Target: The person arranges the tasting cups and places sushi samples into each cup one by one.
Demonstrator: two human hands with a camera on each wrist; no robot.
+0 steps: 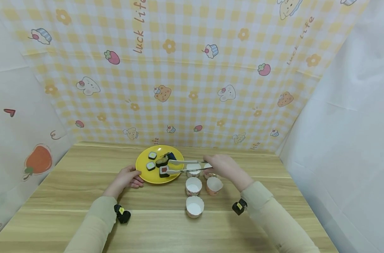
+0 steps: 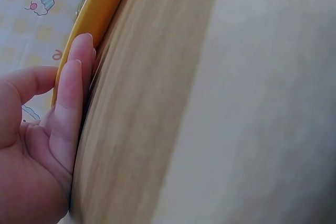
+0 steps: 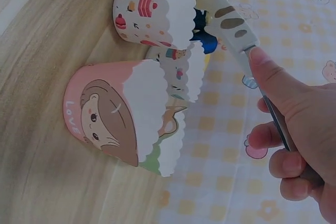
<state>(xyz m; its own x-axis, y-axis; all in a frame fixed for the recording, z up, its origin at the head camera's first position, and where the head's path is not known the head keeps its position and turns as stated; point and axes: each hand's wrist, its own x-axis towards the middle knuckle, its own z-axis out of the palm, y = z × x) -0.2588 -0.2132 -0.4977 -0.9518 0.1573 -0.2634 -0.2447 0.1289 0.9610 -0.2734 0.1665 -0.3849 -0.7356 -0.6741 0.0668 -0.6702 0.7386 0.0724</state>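
Observation:
My left hand (image 1: 126, 180) pinches the near left rim of a yellow plate (image 1: 143, 175), thumb above and fingers under the edge. Several sushi pieces lie on that plate: two small rolls with green centres (image 1: 151, 166), a roll with a red centre (image 1: 164, 170), an oval dark-wrapped piece (image 1: 161, 161) and a dark blue-black one (image 1: 171, 156). From the right, my right hand (image 1: 223, 167) grips tongs (image 1: 187, 162) with white slotted ends. Their two ends stand apart over the plate's right side, the lower one at the red-centred roll. Whether they squeeze it, I cannot tell.
Several paper baking cups stand right of the plate: a near one (image 1: 194, 207), a middle one (image 1: 193, 186), a pink one with a cartoon face (image 3: 107, 111), and others partly under the tongs. Behind the wooden table (image 1: 160, 228) hangs a checked cloth (image 1: 192, 77).

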